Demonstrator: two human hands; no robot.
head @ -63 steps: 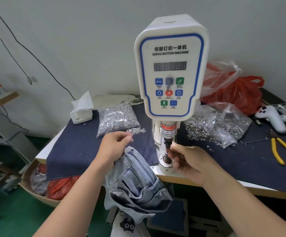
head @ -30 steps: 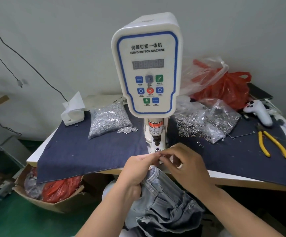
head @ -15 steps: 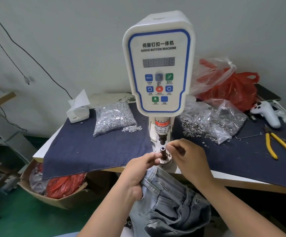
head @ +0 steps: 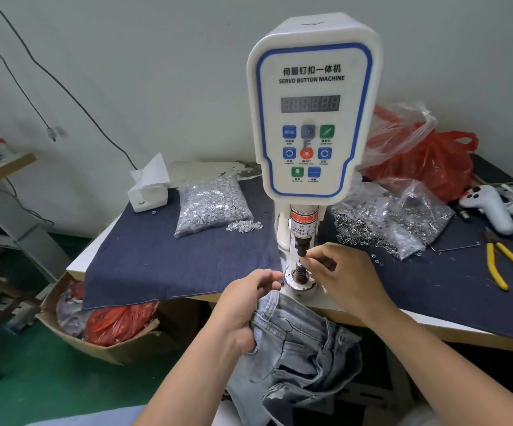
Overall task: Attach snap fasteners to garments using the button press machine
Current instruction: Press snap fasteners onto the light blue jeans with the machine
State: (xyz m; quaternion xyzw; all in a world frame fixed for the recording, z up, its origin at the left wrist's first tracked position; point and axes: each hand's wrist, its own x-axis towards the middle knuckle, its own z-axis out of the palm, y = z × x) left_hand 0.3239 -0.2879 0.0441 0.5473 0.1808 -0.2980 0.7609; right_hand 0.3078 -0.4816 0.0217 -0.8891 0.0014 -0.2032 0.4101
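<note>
The jeans [head: 292, 342] are being gripped by the left hand [head: 246, 302], its fingers curled round the waistband, and most of the denim is hanging off the near edge of the table [head: 95, 244], just short of the press [head: 310, 112]. The right hand [head: 341, 272] is being held at the gap between the upper punch [head: 301, 249] and the lower die [head: 300, 272], with thumb and fingertips drawn together as though a small snap part were being pinched; the part itself cannot be made out. By the look of it, a fastener half is being loaded, and the garment is not yet being laid over the die. The chief danger is being signalled by the red warning label [head: 303, 224]: fingers are being kept right under the punch, and a press fired early would catch them. A snap seated crooked could be crushed or set off-centre, and a slack waistband could be pierced through a fold. Spare fasteners are being kept in bags [head: 215, 204] to the far left and right of the press.
</note>
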